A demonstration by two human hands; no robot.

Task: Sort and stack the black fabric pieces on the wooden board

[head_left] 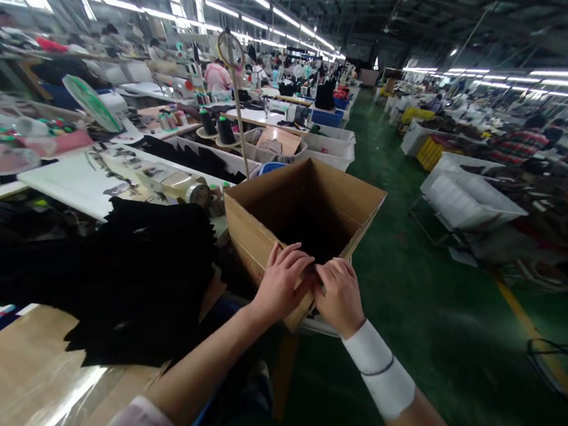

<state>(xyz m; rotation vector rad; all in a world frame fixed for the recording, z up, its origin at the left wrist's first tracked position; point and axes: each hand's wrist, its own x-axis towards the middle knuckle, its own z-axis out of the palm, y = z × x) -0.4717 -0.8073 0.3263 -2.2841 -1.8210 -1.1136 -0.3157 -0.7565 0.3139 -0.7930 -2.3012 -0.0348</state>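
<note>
An open cardboard box [247,226] stands in front of me, its inside dark. At its near corner, my left hand [285,280] has its fingers bent over the rim. My right hand [339,292], with a white band round the wrist, meets it there with curled fingers. Something small and dark shows between the fingertips, too unclear to name. To the left, a pile of black fabric pieces [147,280] with jagged edges lies on a brown, plastic-covered surface [12,368].
A sewing machine [181,186] sits on a white table [76,183] at the left, near a green fan [91,102]. White bins [471,197] with fabric line the right side of the green floor [403,331]. People sit further back.
</note>
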